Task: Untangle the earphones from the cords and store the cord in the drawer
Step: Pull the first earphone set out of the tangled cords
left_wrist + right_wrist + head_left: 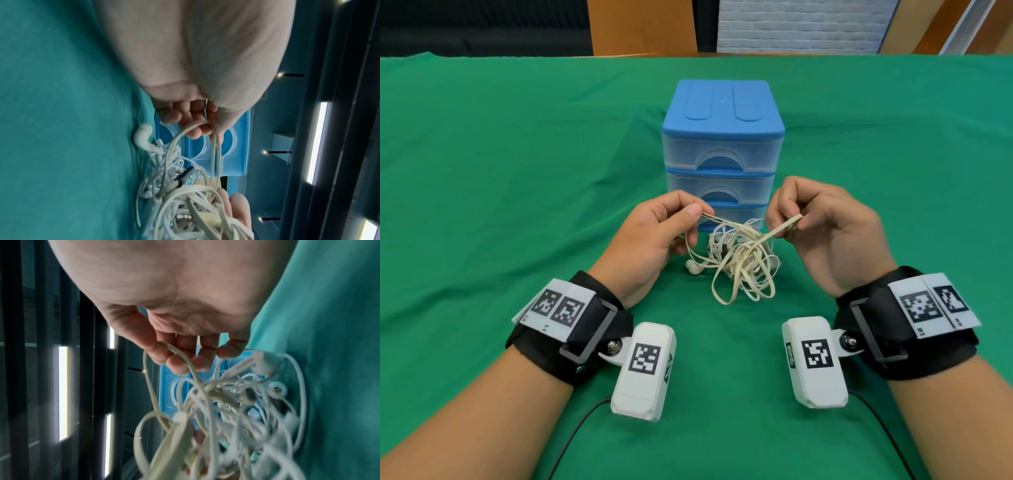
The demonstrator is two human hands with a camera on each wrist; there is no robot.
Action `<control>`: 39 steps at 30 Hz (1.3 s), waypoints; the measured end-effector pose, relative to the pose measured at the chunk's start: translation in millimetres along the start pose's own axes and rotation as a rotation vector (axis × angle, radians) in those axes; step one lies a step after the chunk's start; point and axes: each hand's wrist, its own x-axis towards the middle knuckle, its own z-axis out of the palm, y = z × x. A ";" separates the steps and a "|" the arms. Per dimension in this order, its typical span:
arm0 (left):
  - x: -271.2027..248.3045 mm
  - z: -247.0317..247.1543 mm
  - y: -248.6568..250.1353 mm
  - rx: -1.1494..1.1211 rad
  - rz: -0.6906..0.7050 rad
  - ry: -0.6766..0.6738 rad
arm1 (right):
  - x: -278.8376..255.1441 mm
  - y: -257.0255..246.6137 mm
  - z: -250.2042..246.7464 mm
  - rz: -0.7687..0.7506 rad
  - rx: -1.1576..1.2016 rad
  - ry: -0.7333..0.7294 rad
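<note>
Fingers (690, 209) of our left hand (650, 240) and right hand (828, 229) pinch the beige cord (743, 270), tangled with white earphones (693, 267) on the green surface (517, 171), 6 o'clock of the drawer unit (722, 137).

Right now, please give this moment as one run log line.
left hand: pinches cord | right hand: pinches cord | earphones: tangled | drawers: closed

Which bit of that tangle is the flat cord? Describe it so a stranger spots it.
Start at the blue drawer unit on the green cloth. The tangle sits in front, between both hands. The flat cord is the cream, ribbon-like strand; the earphones are thin, round and white.
</note>
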 end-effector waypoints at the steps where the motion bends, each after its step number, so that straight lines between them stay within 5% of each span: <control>1: 0.2 -0.5 0.2 -0.009 0.003 0.011 | -0.1 -0.5 1.0 0.001 -0.012 -0.014; 6: -1.8 1.3 5.2 -0.076 0.030 -0.018 | 3.4 4.6 3.1 0.008 -0.209 -0.003; 12: -2.8 1.7 6.8 -0.110 0.075 -0.025 | 0.8 11.0 4.2 0.055 -0.386 -0.167; 18: -2.2 3.4 3.2 0.025 0.082 0.017 | 2.7 10.0 1.2 -0.032 -0.311 -0.083; 31: -0.8 5.0 9.3 -0.103 0.046 0.095 | 1.6 13.2 0.1 0.163 -0.277 -0.187; 39: -1.6 5.1 11.4 -0.090 0.030 0.070 | 0.7 9.7 1.5 0.136 -0.305 -0.142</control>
